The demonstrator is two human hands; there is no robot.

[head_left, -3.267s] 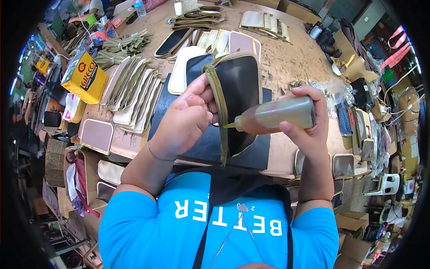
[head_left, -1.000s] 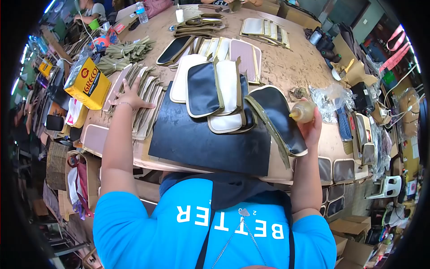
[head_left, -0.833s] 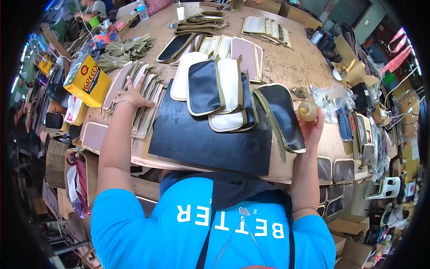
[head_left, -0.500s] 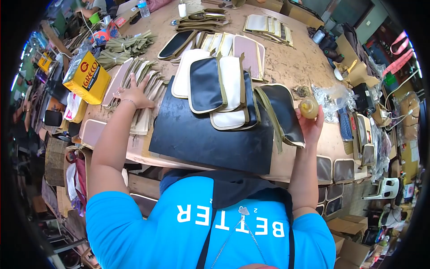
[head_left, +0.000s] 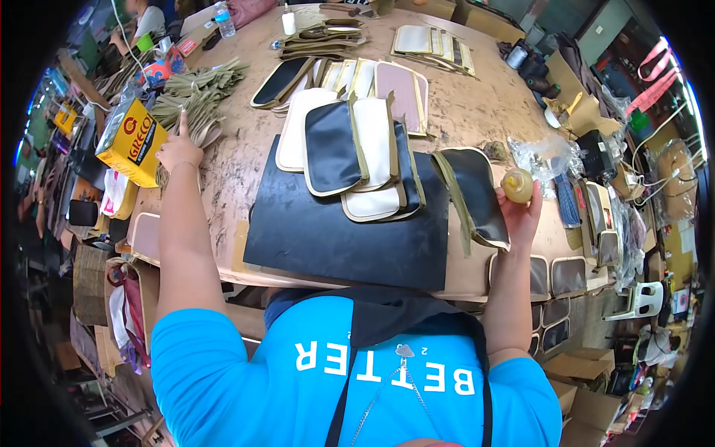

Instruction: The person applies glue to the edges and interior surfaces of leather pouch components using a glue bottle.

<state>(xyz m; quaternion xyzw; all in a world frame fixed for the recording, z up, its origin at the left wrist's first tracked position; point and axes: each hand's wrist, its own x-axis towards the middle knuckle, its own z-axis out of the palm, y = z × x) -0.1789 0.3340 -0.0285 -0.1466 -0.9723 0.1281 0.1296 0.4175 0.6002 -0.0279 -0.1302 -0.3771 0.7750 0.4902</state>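
My left hand (head_left: 181,154) reaches to the left beside the yellow Greco tin (head_left: 132,141). Its index finger is stretched towards a bundle of olive zipper strips (head_left: 197,89), and no object shows in its grip. On the right, my right hand (head_left: 523,218) is closed around a small round bottle (head_left: 518,185) of yellowish contents. Close to that hand's thumb lies a black panel (head_left: 477,190) with an olive zipper strip along its side. Black and white panels (head_left: 335,149) with zipper edges overlap in a pile on the black mat (head_left: 342,242).
More panels and zipper strips (head_left: 324,41) lie at the table's far side. Clear plastic wrap (head_left: 547,156), a blue item (head_left: 568,203) and thread spools (head_left: 515,56) line the right side. Dark panels (head_left: 567,276) hang over the front edge. A person (head_left: 147,20) sits far left.
My left hand has moved left and away from the stack of zippered panels, which no longer shows at that spot. My right hand keeps the bottle in nearly the same place.
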